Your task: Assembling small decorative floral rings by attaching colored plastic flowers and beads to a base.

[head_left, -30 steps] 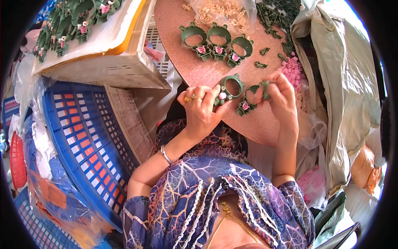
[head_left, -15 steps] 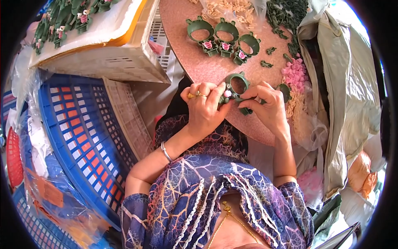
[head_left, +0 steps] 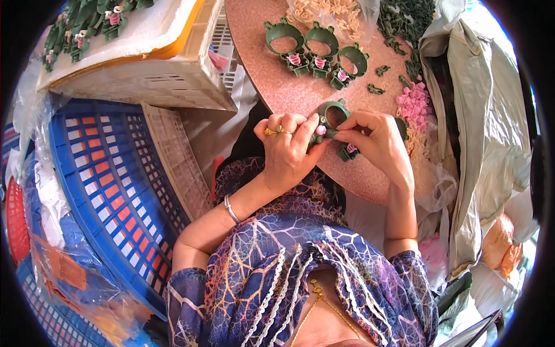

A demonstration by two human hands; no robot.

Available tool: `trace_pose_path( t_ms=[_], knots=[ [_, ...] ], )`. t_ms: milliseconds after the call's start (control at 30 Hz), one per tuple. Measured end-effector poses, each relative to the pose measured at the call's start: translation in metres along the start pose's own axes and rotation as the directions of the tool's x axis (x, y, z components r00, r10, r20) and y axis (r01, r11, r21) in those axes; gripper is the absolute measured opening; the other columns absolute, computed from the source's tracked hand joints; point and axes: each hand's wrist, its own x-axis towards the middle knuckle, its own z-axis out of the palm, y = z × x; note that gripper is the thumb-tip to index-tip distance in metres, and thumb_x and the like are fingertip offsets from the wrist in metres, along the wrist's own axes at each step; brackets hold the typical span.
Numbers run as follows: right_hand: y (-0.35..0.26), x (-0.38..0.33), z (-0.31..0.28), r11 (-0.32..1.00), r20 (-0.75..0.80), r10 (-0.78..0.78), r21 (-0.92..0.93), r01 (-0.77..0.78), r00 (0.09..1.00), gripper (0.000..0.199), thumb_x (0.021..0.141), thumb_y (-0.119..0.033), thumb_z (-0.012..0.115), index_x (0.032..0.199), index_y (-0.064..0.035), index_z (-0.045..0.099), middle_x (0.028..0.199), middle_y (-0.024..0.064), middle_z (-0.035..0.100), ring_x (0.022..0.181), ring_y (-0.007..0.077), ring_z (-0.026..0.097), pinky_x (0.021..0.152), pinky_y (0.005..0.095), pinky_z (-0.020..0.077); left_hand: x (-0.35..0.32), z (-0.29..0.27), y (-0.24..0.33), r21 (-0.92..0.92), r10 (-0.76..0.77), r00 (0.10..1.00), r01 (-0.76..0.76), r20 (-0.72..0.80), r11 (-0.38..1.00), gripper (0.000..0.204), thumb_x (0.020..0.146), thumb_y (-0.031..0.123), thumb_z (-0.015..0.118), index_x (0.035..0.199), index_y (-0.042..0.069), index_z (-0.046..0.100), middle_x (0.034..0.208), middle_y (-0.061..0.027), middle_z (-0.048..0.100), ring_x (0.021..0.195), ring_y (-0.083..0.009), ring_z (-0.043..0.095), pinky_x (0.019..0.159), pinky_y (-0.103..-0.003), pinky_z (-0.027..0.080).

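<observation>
Left hand (head_left: 291,147): thumb and fingers bent, gripping a green ring piece (head_left: 330,108) by its lower left side. Right hand (head_left: 378,139): thumb and index finger pinched together on a small dark green part (head_left: 331,133) at the lower edge of the same piece; cannot tell whether that part is attached.

Held piece sits between the two hands, over the near edge of the round pinkish table (head_left: 272,87), ring upward, a pink bead (head_left: 321,130) beside the left fingertips.

Partly hidden by the right hand: a second green piece with a pink flower (head_left: 351,148).

Farther in on the tabletop: three green ring pieces (head_left: 324,38) in a row, each with a pink decoration. Right of them, two loose dark green bits (head_left: 376,89), a heap of pink pieces (head_left: 412,99) and a dark green heap (head_left: 402,23). Beige pieces (head_left: 326,17) lie at the far side by clear plastic.

Left of table: a pale crate (head_left: 196,81), with more green pieces (head_left: 104,23) on the white surface above it; nearer, a blue basket (head_left: 104,173). Right of table: greyish cloth (head_left: 485,127).
</observation>
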Motion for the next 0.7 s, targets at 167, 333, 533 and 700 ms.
trace_pose_path(
  t_ms=[167,333,533,700],
  knots=[
    [0.002,0.007,0.001,0.975,-0.051,-0.149,-0.177,0.138,0.987,0.016,0.073,-0.006,0.080,0.085,0.0003,0.072,0.079,0.0089,0.062,0.069,0.0200,0.060,0.062,0.0322,0.0463,0.002,0.002,0.000,0.014,0.002,1.000,-0.002,-0.009,1.000,0.048,0.067,0.025,0.086,0.111,0.013,0.070,0.091,0.0013,0.057,0.090,-0.0204,0.053,0.087,-0.041,0.030],
    [0.003,0.006,0.001,0.981,-0.084,-0.093,-0.176,0.078,0.992,0.017,0.072,-0.005,0.081,0.086,-0.0010,0.073,0.081,0.0094,0.059,0.070,0.0206,0.060,0.064,0.0326,0.0476,0.005,0.000,0.000,0.010,0.017,1.000,-0.017,-0.011,1.000,0.048,0.067,0.023,0.086,0.111,0.013,0.071,0.093,0.0002,0.057,0.091,-0.0216,0.054,0.088,-0.041,0.030],
    [0.035,0.019,-0.022,0.944,-0.427,-0.270,-0.292,0.151,0.863,0.024,0.079,-0.005,0.076,0.103,-0.0024,0.072,0.082,0.0087,0.061,0.069,0.0169,0.059,0.064,0.0308,0.0486,0.004,-0.002,0.003,0.020,-0.007,1.000,0.007,0.010,1.000,0.047,0.068,0.023,0.087,0.110,0.012,0.069,0.093,-0.0009,0.055,0.092,-0.0231,0.054,0.090,-0.041,0.031],
    [0.076,0.032,-0.032,0.933,-0.431,-0.065,-0.345,-0.098,0.900,0.030,0.078,-0.009,0.078,0.105,0.0001,0.070,0.098,0.0169,0.068,0.091,0.0317,0.067,0.078,0.0392,0.0528,0.000,-0.002,0.002,0.042,0.000,1.000,-0.001,0.015,0.999,0.048,0.065,0.021,0.088,0.108,0.012,0.068,0.096,-0.0015,0.056,0.094,-0.0229,0.054,0.092,-0.042,0.031]
  ],
)
